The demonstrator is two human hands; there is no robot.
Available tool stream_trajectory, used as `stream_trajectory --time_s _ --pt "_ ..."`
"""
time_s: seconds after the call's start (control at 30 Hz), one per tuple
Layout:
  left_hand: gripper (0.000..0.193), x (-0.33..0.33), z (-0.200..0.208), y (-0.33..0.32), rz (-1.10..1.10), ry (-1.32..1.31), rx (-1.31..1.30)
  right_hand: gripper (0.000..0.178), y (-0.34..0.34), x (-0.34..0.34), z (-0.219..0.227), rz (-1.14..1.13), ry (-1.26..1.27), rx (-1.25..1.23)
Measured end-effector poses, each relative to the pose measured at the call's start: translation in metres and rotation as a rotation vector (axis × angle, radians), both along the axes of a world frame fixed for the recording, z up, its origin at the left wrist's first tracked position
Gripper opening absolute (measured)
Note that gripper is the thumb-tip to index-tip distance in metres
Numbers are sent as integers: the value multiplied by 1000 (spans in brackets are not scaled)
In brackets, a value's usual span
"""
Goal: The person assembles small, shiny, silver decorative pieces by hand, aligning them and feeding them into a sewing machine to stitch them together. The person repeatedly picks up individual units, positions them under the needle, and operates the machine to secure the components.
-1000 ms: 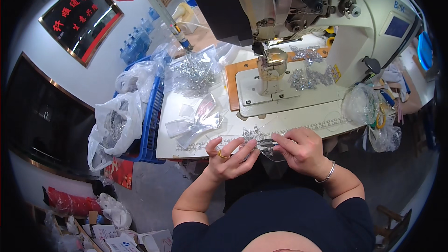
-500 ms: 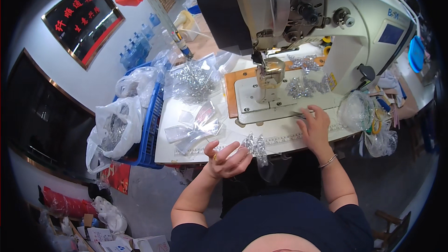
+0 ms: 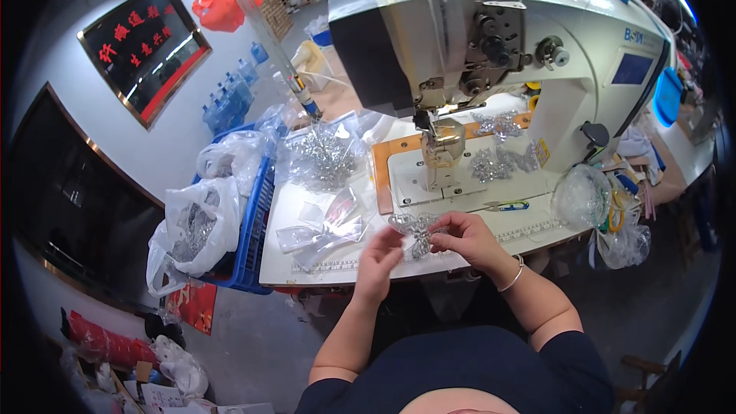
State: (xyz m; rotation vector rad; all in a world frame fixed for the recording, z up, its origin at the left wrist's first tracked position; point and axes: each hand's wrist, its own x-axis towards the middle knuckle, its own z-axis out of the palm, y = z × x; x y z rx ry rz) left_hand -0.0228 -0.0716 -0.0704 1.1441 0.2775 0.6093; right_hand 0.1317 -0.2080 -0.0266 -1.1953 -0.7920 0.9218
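Observation:
In front of the sewing machine point(image 3: 491, 61), my two hands meet over the table's front edge. Between them is a silvery, glittering bow-shaped ornament point(image 3: 419, 231). My left hand point(image 3: 379, 259) pinches its left side, and my right hand point(image 3: 469, 241) grips the right side with thumb and fingers. A small pair of thread snips point(image 3: 508, 205) with blue-green handles lies on the machine bed, beyond my right hand. More silvery ornaments point(image 3: 502, 161) rest on the bed right of the presser foot point(image 3: 443, 157).
Left of the machine, clear plastic pieces point(image 3: 326, 230) and a bag of silvery pieces point(image 3: 326, 155) lie on the white table point(image 3: 280, 270). A blue crate point(image 3: 259, 218) with white bags stands at its left. Clear bags point(image 3: 586, 188) and yellow-handled scissors point(image 3: 616, 218) hang at the right edge.
My right hand has left the snips on the bed and come left to the ornament. My left hand has lifted the ornament toward the machine, and both hands now hold it.

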Motion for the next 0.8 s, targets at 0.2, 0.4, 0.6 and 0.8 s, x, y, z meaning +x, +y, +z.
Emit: stream_trajectory --time_s 0.2,0.4,0.6,0.8 --pt "27 14 18 -2 -60 117 135 21 -1 0 -8 32 -16 -30" --pt "33 12 21 -3 -141 106 129 20 8 9 -21 24 298 13" --pt "68 -1 18 7 -243 255 319 19 17 -2 -38 -41 440 10" --pt "74 -12 13 8 -303 241 219 33 20 -5 -43 60 684 -114"
